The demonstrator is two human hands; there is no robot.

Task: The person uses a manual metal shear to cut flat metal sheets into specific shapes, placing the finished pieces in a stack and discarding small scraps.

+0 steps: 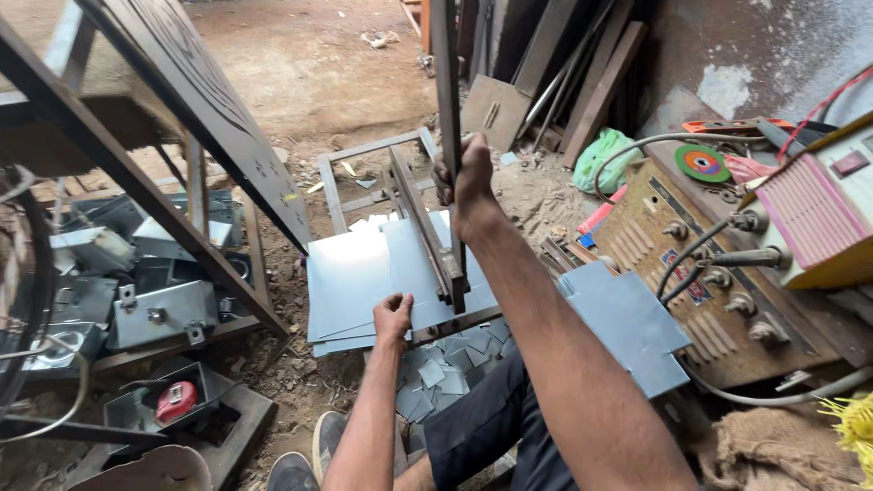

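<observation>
Head view: right hand (468, 177) clenched around raised dark steel shear lever (447, 100), left hand (393, 314) pinching near edge of flat grey metal sheet (350, 282) lying under hinged blade (427, 232), long axis running away from body.

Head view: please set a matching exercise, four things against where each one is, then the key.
Things:
1. right hand
2. left hand
3. red tape measure
4. green and orange grinding disc

Places:
A. lying in a dark metal tray at lower left
B. gripping the upright lever handle of the shear
C. lying on top of the rusty welding machine at right
D. pressing on the near edge of the grey metal sheet

Pairs: 1-B, 2-D, 3-A, 4-C
</observation>
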